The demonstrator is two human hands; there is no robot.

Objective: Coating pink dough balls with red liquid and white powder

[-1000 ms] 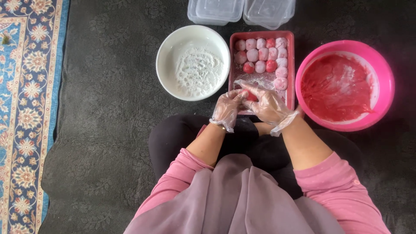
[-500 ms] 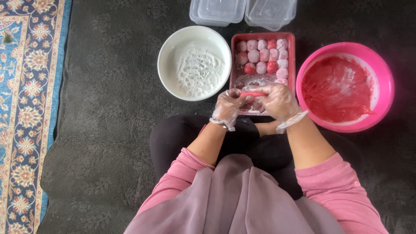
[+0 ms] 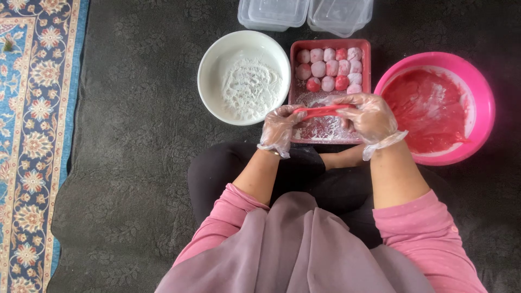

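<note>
Both my hands wear clear plastic gloves and hold a stretched strip of red dough [image 3: 321, 112] between them. My left hand [image 3: 279, 129] grips its left end and my right hand [image 3: 369, 119] grips its right end. The dough hangs just above the floured near half of a red rectangular tray [image 3: 328, 44]. Several pink and red dough balls [image 3: 330, 69] fill the tray's far half.
A white bowl [image 3: 213, 65] with white flour stands left of the tray. A pink bowl [image 3: 480, 95] smeared with red dough stands to the right. Two clear plastic containers [image 3: 304, 13] lie beyond the tray. A blue patterned rug [image 3: 32, 135] borders the dark carpet at left.
My hands have drawn apart sideways, pulling the red dough from a small lump into a long flat strip. My right hand shifted right and slightly away from me.
</note>
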